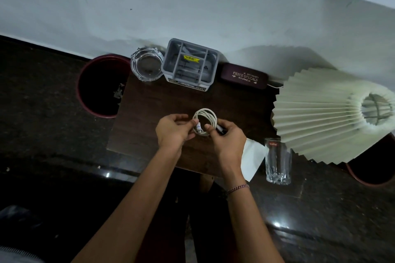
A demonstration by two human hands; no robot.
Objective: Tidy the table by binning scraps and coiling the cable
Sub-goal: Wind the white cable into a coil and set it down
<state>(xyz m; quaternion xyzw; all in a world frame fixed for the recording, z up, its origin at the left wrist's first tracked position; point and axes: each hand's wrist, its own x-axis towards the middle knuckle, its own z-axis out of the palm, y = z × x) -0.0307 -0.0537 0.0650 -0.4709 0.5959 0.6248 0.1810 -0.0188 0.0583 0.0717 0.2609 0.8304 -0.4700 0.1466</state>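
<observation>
A white cable is wound into a small coil above the middle of the dark wooden table. My left hand pinches the coil's left side near a white plug end. My right hand grips the coil's lower right side, fingers curled round the strands. A dark red bin stands on the floor left of the table, with pale scraps visible inside it.
Along the table's back edge stand a glass ashtray, a grey desk organiser and a maroon spectacle case. A pleated lampshade fills the right side. A drinking glass and a white paper napkin sit at the front right.
</observation>
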